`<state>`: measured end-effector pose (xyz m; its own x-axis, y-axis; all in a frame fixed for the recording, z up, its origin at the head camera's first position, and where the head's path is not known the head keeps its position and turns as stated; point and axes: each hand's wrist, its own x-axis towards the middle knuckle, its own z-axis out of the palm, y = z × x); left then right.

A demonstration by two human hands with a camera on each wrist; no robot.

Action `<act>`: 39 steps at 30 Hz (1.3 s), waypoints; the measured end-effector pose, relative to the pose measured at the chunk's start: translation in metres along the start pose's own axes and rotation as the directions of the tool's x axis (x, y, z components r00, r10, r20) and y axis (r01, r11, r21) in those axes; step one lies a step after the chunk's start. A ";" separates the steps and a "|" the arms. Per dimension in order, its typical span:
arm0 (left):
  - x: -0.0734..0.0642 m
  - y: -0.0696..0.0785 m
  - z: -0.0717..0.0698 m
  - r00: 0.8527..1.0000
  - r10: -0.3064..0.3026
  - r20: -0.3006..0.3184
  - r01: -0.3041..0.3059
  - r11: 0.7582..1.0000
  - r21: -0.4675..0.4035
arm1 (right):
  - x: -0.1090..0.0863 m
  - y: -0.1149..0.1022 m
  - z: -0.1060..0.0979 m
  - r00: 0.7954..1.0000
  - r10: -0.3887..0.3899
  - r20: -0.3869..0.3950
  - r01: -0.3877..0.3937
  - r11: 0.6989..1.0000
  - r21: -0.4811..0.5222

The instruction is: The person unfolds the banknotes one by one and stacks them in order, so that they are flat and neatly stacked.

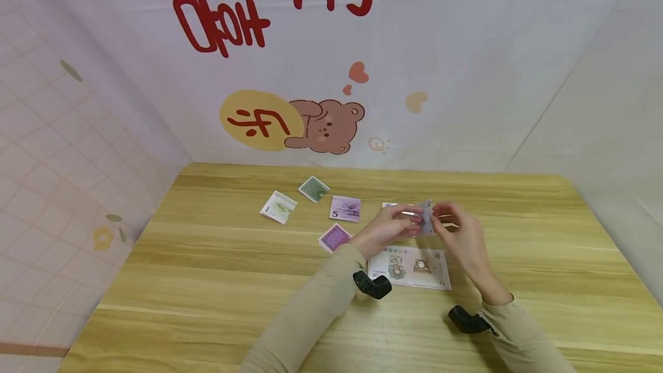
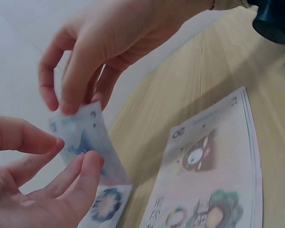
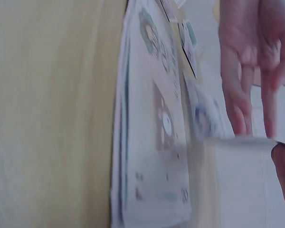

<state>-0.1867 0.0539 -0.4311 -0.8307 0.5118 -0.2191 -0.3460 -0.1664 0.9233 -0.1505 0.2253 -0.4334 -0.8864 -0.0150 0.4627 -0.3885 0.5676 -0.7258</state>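
A bluish play banknote is bent up at a crease, one half raised and the other low near the table. My right hand pinches the top edge of the raised half; in the left wrist view the right hand comes down from above. My left hand is on the other side, its fairly straight fingers reaching the face of the raised half. A stack of play 20 notes lies flat just in front of both hands, its layered edges showing in the right wrist view.
To the left on the wooden table lie folded notes: a white 1, a green 2, a purple 5 and a magenta one, partly behind the left arm. A printed cloth hangs along the back edge.
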 end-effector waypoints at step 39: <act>-0.011 0.002 -0.054 0.979 0.046 -0.198 -0.021 0.992 0.126 | -0.002 -0.012 -0.032 0.999 0.027 -0.033 -0.024 0.996 0.080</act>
<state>-0.2021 0.0026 -0.4440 -0.9156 0.3263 -0.2350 -0.2711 -0.0691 0.9601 -0.1362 0.2451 -0.4097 -0.8875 0.0274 0.4600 -0.3863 0.4997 -0.7752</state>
